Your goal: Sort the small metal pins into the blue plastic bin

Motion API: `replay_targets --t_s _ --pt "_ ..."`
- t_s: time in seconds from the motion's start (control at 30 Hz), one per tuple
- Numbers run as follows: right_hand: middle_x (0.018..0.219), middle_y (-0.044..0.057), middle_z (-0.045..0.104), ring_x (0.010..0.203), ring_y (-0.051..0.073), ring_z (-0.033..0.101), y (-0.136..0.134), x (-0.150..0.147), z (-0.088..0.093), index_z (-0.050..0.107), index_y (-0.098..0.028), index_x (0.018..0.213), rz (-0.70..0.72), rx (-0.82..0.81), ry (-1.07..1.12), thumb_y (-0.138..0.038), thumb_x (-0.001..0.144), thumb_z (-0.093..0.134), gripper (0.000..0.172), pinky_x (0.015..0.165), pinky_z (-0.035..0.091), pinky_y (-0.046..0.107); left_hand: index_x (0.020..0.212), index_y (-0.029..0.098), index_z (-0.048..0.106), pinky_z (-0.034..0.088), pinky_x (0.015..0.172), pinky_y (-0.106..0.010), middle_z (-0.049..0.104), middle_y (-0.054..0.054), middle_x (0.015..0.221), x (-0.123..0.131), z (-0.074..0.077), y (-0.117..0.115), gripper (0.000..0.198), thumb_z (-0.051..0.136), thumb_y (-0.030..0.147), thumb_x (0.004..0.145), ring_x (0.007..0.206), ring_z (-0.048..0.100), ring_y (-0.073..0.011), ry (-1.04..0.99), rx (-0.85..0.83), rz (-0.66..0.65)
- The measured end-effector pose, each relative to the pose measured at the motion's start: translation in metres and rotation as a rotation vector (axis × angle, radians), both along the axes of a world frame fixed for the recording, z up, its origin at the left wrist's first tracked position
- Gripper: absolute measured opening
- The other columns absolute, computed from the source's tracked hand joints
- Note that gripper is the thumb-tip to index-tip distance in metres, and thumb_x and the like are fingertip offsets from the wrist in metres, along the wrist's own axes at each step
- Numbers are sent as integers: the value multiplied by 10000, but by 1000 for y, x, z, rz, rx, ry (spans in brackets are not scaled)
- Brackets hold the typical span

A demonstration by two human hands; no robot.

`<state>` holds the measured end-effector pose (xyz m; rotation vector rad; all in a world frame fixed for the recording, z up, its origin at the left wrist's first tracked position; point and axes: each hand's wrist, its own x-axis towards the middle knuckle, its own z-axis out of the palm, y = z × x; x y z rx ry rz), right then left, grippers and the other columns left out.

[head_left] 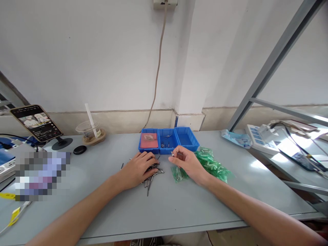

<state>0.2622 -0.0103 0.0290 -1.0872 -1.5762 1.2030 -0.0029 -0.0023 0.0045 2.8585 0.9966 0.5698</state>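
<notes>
My left hand (pixel 140 169) rests on a pile of thin metal pins (pixel 148 181) on the table, its fingers curled round some of them. My right hand (pixel 189 163) is closed in a pinch, and a small silvery metal piece (pixel 172 154) shows at its fingertips. Under and beside that hand lies a small green plastic bag (pixel 179 174) with metal pieces inside. More green plastic bags (pixel 212 164) are heaped to its right. Behind both hands stand joined blue bins: the left bin (pixel 139 145) holds a pink packet (pixel 149 140), the middle bin (pixel 175 136) a few metal pins.
A phone (pixel 36 123) on a stand, a black round lid (pixel 80 149) and a plastic cup (pixel 87 128) stand on the left. On the right are a blue-white packet (pixel 237 138), a power strip (pixel 258 136) and a metal frame (pixel 271 44). The wall closes off the back.
</notes>
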Motion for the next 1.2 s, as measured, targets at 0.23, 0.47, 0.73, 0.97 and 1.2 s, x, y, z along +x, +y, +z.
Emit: replay_targets --t_s 0.23,0.47,0.73,0.97,1.2 --pt "868 27 652 639 146 512 1 2 -3 761 -234 932 18 36 -28 -601 886 753 370 586 444 301 1288 244 656 494 947 -389 644 -66 1173 1 1 0 281 501 406 1117 1046 607 -234 -12 -5 3" --pt "914 47 702 669 162 568 2 5 -2 832 -248 1025 17 29 -47 -584 944 690 374 610 471 318 1280 241 659 493 945 -388 646 -66 1162 1 2 -1 281 502 407 1117 1044 613 -233 -10 0 3" --pt "744 -20 541 616 139 488 4 2 -2 630 -232 834 -55 32 -28 -594 808 838 418 538 413 279 1294 248 652 493 943 -396 643 -67 1183 1 1 0 277 504 400 1117 1056 604 -239 -4 -11 4" --pt "700 -41 508 559 108 414 2 3 -2 549 -222 815 -41 -53 33 -634 935 691 452 519 315 254 1296 249 651 490 959 -397 642 -67 1192 0 2 0 267 517 390 1113 1070 605 -241 -4 -21 4" --pt "716 -39 537 547 89 410 6 4 -5 641 -199 863 -58 -155 109 -624 926 705 434 494 292 240 1295 245 650 484 970 -402 645 -66 1205 1 1 0 258 523 375 1112 1078 606 -242 13 -20 9"
